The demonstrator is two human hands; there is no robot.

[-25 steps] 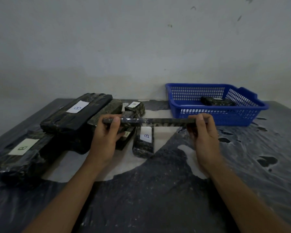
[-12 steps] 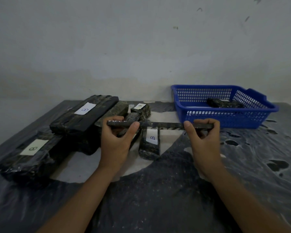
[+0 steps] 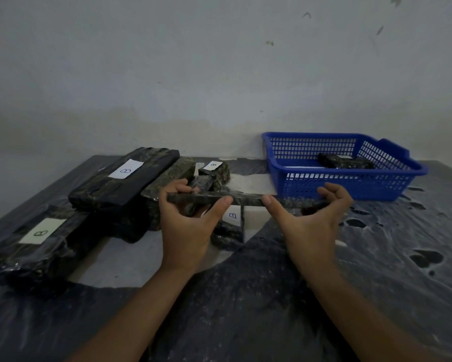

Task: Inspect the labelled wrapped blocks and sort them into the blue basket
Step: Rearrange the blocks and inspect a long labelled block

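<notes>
While the left hand (image 3: 187, 226) and right hand (image 3: 308, 226) pinch opposite ends of a thin dark wrapped slab (image 3: 248, 199), held level above the black plastic-covered table (image 3: 245, 296), the blue mesh plastic basket (image 3: 345, 165) sits just beyond the right fingers, labelled black wrapped blocks (image 3: 123, 178) crowding left.

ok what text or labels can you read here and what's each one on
"B" on the white label of the top left block.
"B" on the label of the near left block.
"B" on the label of the small back block.
"B" on the label of the middle block.
No readable text on the held bar, the basket or the block in it.
</notes>
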